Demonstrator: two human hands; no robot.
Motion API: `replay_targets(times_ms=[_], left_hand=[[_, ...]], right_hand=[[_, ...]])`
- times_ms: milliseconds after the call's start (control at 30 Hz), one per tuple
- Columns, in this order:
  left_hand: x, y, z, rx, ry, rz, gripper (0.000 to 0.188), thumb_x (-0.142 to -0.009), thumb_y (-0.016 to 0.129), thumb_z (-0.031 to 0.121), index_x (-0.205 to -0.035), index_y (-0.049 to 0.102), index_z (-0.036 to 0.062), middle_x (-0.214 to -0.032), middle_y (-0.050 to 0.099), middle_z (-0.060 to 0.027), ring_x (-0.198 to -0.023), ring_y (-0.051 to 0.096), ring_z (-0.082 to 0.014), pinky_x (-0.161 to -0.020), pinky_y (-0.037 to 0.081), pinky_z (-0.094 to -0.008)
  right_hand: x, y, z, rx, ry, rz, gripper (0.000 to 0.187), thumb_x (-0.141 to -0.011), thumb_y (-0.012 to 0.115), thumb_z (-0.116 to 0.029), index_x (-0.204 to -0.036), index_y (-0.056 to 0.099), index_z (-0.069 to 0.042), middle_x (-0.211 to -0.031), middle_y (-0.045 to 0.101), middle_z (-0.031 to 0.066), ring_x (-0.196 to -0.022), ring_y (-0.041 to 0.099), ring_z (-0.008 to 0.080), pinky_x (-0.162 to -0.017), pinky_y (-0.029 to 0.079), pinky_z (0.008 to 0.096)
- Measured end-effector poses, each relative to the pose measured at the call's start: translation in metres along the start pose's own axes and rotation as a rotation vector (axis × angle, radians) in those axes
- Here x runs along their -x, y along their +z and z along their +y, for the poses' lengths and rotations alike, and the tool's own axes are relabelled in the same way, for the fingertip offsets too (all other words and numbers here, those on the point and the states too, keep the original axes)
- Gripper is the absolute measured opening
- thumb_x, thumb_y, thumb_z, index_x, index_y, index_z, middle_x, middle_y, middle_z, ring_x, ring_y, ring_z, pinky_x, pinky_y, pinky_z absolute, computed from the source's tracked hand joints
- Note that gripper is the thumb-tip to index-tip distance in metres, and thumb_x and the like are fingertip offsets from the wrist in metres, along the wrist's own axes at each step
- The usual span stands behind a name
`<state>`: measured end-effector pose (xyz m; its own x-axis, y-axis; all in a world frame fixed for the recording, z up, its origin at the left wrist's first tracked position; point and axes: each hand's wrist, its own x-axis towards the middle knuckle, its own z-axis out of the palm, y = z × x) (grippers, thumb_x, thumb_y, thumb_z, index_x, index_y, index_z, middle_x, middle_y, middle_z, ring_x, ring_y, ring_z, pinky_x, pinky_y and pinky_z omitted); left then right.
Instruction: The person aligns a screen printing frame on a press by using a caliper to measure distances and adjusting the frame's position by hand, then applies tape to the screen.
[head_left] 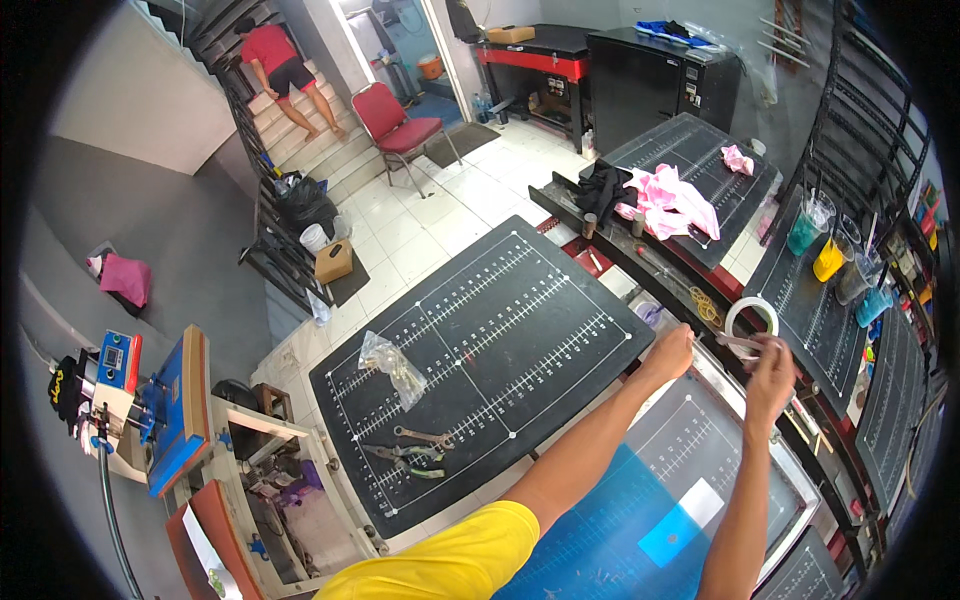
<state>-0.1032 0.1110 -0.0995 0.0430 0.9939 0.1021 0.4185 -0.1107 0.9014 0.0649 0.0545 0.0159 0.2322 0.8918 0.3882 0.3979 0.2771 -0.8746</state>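
Observation:
A screen-printing frame [800,516] with blue mesh [590,520] lies in front of me on a dark board with white ruled marks. A white rectangular patch [698,503] shows on the mesh area. At the frame's far left corner is my left hand [670,354], its fingers closed; whatever they pinch is hidden. To its right, my right hand [770,376] is above the frame's far edge, its fingers closed on the white tape at the near side of a tape roll [769,313]. A short pale strip [735,342] reaches from those fingers toward the left hand.
On the dark board [480,310] at left lie a plastic bag of small parts [392,368], a wrench [420,436] and pliers [408,459]. Pink cloth [672,200] covers part of another board. Ink cups [828,258] stand far right. Someone in red [270,50] is on the stairs.

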Motion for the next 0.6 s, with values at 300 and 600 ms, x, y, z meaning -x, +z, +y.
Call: replay_targets(times_ms=[300, 600], left_hand=[[0.021, -0.011, 0.033, -0.205, 0.033, 0.064, 0.029, -0.102, 0.045, 0.024, -0.093, 0.055, -0.0015, -0.084, 0.065, -0.028, -0.087, 0.064, -0.0479, -0.074, 0.051, -0.0545], [0.101, -0.042, 0.048, -0.401, -0.01, -0.082, 0.054, -0.098, 0.052, 0.031, -0.135, 0.041, -0.007, -0.108, 0.065, -0.0298, -0.093, 0.067, -0.0448, -0.077, 0.054, -0.0505]], right_hand=[[0.151, -0.192, -0.035, 0.092, 0.337, 0.264, 0.027, -0.104, 0.048, -0.023, -0.109, 0.06, 0.001, -0.094, 0.063, 0.013, -0.083, 0.06, 0.0202, -0.073, 0.049, 0.0341], [0.384, -0.268, -0.115, 0.75, 0.565, 0.011, 0.029, -0.097, 0.055, -0.016, -0.116, 0.06, 0.006, -0.104, 0.065, 0.0243, -0.095, 0.063, 0.0293, -0.081, 0.049, 0.0365]])
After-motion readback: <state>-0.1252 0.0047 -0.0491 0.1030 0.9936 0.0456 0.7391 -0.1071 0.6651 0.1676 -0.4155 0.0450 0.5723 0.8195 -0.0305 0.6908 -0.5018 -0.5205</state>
